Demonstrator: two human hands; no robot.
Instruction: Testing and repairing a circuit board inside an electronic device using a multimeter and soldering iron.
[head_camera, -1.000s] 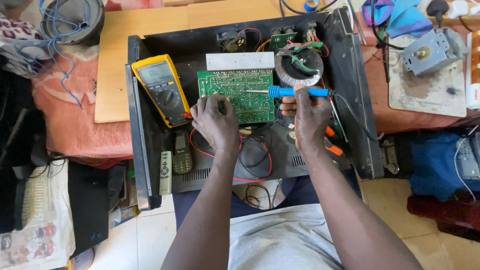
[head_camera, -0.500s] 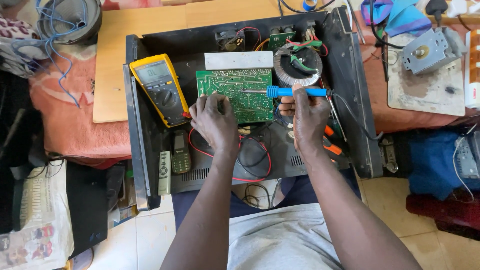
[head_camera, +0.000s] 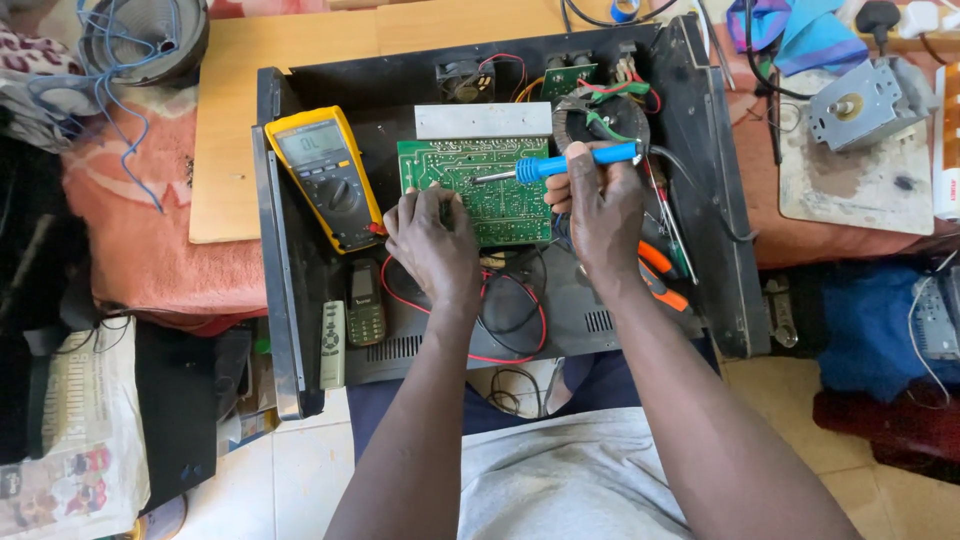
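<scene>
Head view: your right hand (head_camera: 597, 205) fingers closed around blue soldering iron (head_camera: 565, 165), tip over green circuit board (head_camera: 480, 185) inside black chassis (head_camera: 700, 200). Left hand (head_camera: 432, 240) fingers curled on board's lower edge; yellow multimeter (head_camera: 325, 175) beside.

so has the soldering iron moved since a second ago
No. The soldering iron lies as before across the green board's right edge, tip pointing left, held in the right hand just below the round coil.
</scene>
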